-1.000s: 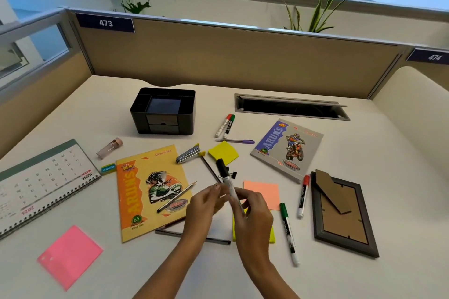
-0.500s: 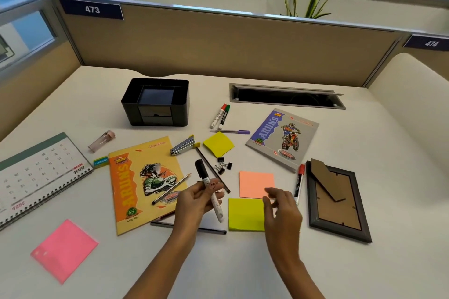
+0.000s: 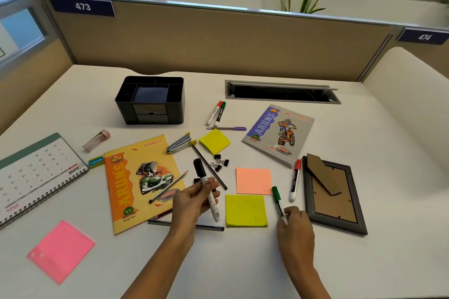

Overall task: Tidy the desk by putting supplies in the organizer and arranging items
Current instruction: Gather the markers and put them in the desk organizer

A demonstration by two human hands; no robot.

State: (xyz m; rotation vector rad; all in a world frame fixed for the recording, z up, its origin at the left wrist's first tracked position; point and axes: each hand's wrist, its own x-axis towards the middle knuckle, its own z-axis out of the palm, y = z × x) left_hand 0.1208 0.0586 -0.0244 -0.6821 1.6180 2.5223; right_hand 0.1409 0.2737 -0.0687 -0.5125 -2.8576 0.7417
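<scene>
My left hand point(image 3: 194, 201) holds a black-capped marker point(image 3: 205, 184) above the desk, cap pointing away from me. My right hand point(image 3: 295, 226) has its fingers closed on the lower end of a green-capped marker point(image 3: 278, 201) lying beside a yellow sticky pad point(image 3: 246, 211). The black organizer point(image 3: 151, 101) stands at the back left with open compartments. A red-capped marker point(image 3: 295, 181) lies by the picture frame point(image 3: 334, 195). Two more markers point(image 3: 216, 113) and a purple pen point(image 3: 229, 128) lie behind.
Two notebooks lie flat, one orange point(image 3: 139, 182) with a pencil on it, one grey point(image 3: 279, 133). A stapler point(image 3: 178, 144), binder clips point(image 3: 220, 162), orange pad point(image 3: 254, 181), pink pad point(image 3: 60, 250), calendar point(image 3: 36, 175), eraser point(image 3: 96, 161) and a cable slot point(image 3: 281, 92) are around.
My right hand let go of the black marker, moved right past the yellow pad and closed on the green marker. My left hand kept the black marker and shifted left.
</scene>
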